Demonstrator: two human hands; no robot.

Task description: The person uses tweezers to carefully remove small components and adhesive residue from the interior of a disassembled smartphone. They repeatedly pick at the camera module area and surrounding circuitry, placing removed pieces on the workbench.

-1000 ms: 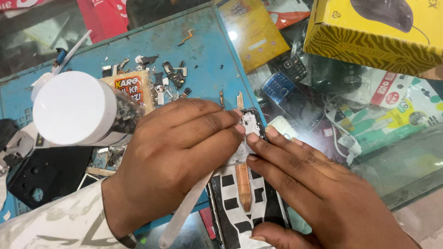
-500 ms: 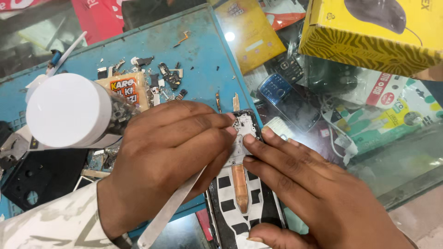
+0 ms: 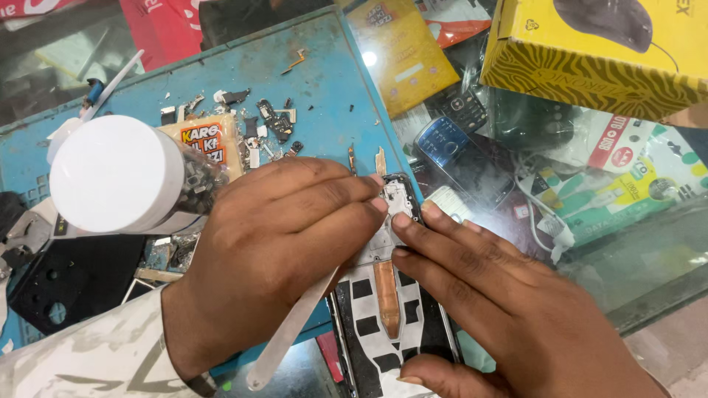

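Broadly, a blue work mat (image 3: 310, 88) is spread over the glass desk (image 3: 649, 265) beneath and beyond both hands. Beyond the right hand, a yellow box (image 3: 582, 59) with a black striped pattern is seen. Just left of the left hand, a clear jar with a white lid (image 3: 114, 173) is lying on its side. The left hand (image 3: 273, 250) is curled, its fingertips pressed on the top end of an opened phone (image 3: 387, 295), and a long flat metal tool (image 3: 295, 328) is held under its palm. The right hand (image 3: 487, 302) is laid flat with fingers nearly straight, their tips touching the phone's upper part; nothing is gripped by it. The phone lies between and under both hands, its inner frame white, with black patches and a copper strip down the middle. A dark keypad phone (image 3: 461, 158) is seen under the glass beyond the right hand. Small loose parts (image 3: 269, 125) are scattered beyond the left hand.
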